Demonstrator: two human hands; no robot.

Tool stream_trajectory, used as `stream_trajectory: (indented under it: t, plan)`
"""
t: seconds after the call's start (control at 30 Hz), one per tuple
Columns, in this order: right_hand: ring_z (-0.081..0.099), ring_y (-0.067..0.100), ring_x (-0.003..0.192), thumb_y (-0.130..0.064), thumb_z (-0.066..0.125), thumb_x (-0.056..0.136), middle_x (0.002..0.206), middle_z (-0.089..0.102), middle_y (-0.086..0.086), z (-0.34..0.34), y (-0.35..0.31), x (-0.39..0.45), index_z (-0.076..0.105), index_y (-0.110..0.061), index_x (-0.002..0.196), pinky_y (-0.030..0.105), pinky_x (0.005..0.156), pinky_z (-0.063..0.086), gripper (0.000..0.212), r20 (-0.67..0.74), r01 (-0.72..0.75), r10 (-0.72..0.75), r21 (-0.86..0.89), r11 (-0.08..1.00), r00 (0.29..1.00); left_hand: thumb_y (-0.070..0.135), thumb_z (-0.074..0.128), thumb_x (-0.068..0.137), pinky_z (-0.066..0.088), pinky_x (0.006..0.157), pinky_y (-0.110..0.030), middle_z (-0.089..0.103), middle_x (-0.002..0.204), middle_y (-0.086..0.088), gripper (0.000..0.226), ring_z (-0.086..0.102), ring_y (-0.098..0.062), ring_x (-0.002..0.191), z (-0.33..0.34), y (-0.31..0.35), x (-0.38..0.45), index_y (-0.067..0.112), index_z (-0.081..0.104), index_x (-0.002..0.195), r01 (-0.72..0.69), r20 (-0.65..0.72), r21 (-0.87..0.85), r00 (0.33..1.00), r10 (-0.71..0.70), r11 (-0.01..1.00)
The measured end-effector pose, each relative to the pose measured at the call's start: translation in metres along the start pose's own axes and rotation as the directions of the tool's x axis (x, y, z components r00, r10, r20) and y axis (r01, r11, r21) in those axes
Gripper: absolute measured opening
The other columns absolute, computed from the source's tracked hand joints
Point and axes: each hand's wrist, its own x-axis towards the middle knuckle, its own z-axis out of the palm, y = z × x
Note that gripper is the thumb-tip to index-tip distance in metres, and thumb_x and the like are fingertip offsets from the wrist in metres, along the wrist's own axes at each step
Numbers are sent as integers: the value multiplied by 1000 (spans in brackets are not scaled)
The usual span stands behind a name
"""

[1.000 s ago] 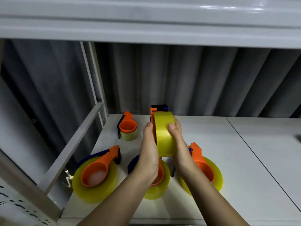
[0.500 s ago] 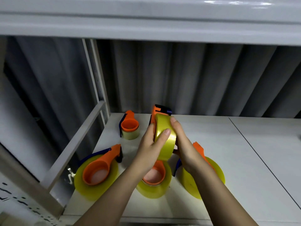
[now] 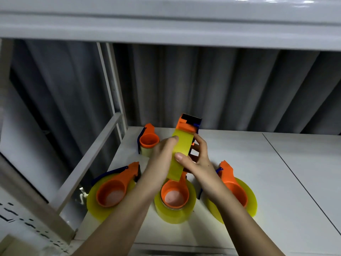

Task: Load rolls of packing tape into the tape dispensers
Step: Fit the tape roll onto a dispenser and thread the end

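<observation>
A yellow tape roll [image 3: 181, 145] stands on edge in mid-air over the white shelf, mounted on an orange dispenser [image 3: 187, 122] whose black-tipped head sticks out above it. My left hand [image 3: 162, 159] grips the roll's left side, fingers over its top. My right hand [image 3: 198, 161] grips the roll and dispenser from the right, thumb pressed on the yellow band. Below lie three loaded dispensers: one at the left [image 3: 112, 191], one in the middle [image 3: 175, 200], partly under my wrists, and one at the right [image 3: 236, 193].
A small orange dispenser on a thin pale roll [image 3: 148, 143] stands at the back left. The white shelf [image 3: 258, 182] stretches right, with a seam running diagonally. A metal rail [image 3: 88, 163] borders the left edge, a grey corrugated wall stands behind, and an upper shelf hangs overhead.
The roll and dispenser have tilted, the head leaning further away and right. My right thumb has moved onto the front of the yellow band, and my left fingers have shifted up over the roll.
</observation>
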Motion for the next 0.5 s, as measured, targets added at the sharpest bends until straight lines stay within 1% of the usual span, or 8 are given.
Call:
stream_trajectory:
  t: [0.03, 0.07, 0.13, 0.2, 0.27, 0.3, 0.37, 0.5]
  plan:
    - [50, -2, 117, -61, 70, 54, 135, 40, -14, 1, 0, -1, 26, -48, 135, 17, 88, 51, 93, 20, 8, -8, -31, 999, 1000, 21, 48, 96, 52, 67, -27, 71, 77, -6, 24, 64, -27, 75, 10, 2, -1, 15, 67, 83, 10, -86, 43, 996, -6, 999]
    - [47, -6, 119, -61, 68, 56, 138, 38, -14, 1, -2, -1, 25, -46, 136, 12, 88, 48, 92, 42, 10, -7, -56, 998, 999, 25, 48, 96, 53, 69, -35, 70, 69, -4, 28, 66, -25, 73, 16, 0, -2, 18, 66, 76, 7, -157, 82, 988, 6, 997]
    - [42, -6, 124, -64, 65, 61, 140, 39, -15, -3, -8, -4, 30, -42, 138, 10, 90, 43, 87, 48, 0, 5, -92, 996, 999, 35, 48, 95, 54, 74, -47, 68, 74, -12, 29, 66, -31, 75, 11, -15, -5, 19, 66, 78, -76, -193, 120, 976, 99, 990]
    - [44, 0, 125, -68, 65, 71, 135, 42, -17, -8, -17, -6, 43, -40, 133, 14, 87, 42, 71, -65, 23, -37, -198, 980, 997, 53, 46, 84, 53, 74, -57, 64, 76, -20, 40, 63, -39, 76, 9, -18, -5, 18, 65, 82, -134, -187, 163, 969, 164, 977]
    - [47, -2, 118, -60, 65, 76, 126, 45, -20, -13, -24, -6, 52, -39, 122, 15, 78, 43, 53, -174, 94, -166, -364, 927, 971, 61, 42, 75, 52, 69, -59, 63, 73, -22, 50, 62, -41, 71, 7, -17, -7, 17, 64, 82, -157, -174, 216, 965, 196, 964]
    - [49, -1, 114, -54, 67, 77, 123, 46, -19, -14, -28, -6, 55, -38, 118, 15, 75, 43, 46, -190, 122, -213, -400, 908, 958, 61, 41, 74, 52, 67, -59, 63, 71, -21, 51, 62, -41, 69, 6, -16, -9, 16, 63, 82, -168, -165, 238, 964, 211, 957]
    - [51, 0, 109, -47, 73, 79, 117, 49, -18, -16, -32, -5, 60, -37, 111, 13, 71, 43, 36, -187, 162, -267, -441, 883, 945, 60, 41, 75, 52, 64, -59, 62, 70, -21, 52, 61, -41, 67, 3, -16, -12, 13, 62, 83, -193, -155, 269, 958, 240, 944]
    - [53, 6, 102, -48, 75, 76, 105, 53, -16, -16, -36, -6, 65, -37, 99, 16, 71, 38, 28, -180, 209, -338, -503, 839, 924, 60, 41, 79, 53, 61, -57, 63, 71, -16, 48, 63, -36, 65, 2, -17, -12, 16, 61, 84, -219, -127, 349, 952, 278, 911]
